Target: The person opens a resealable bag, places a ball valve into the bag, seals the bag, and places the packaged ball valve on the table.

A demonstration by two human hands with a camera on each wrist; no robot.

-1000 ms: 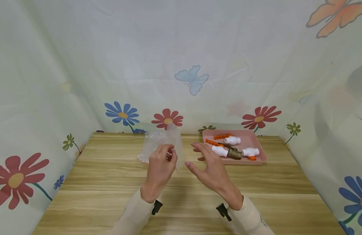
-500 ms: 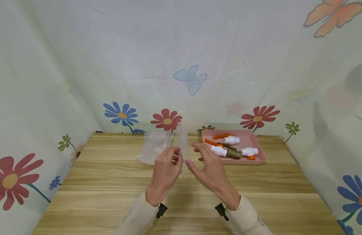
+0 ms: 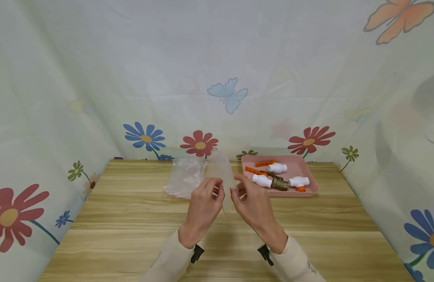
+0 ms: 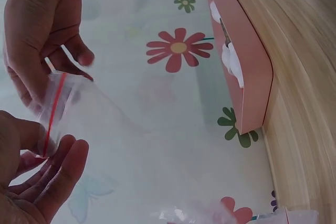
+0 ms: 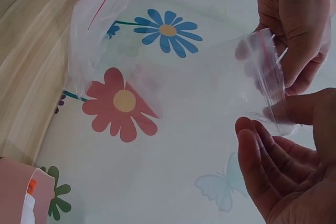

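Clear plastic bag (image 3: 219,167), over the table (image 3: 308,235), has shifted right since a second ago; left hand (image 3: 204,205) pinches its red-striped end, right hand (image 3: 256,204) has narrowed beside it, pinch unclear.

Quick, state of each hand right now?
Left hand: closed, pinching the clear bag near its red strip.
Right hand: at the bag's edge; whether it grips cannot be told.

I'm beside a small curtained work booth (image 3: 160,58); what lies beyond, I can't tell. Pale cloth (image 3: 290,117) printed with flowers (image 3: 200,145) and butterflies (image 3: 231,95) walls three sides of a wood-grain table (image 3: 132,219).
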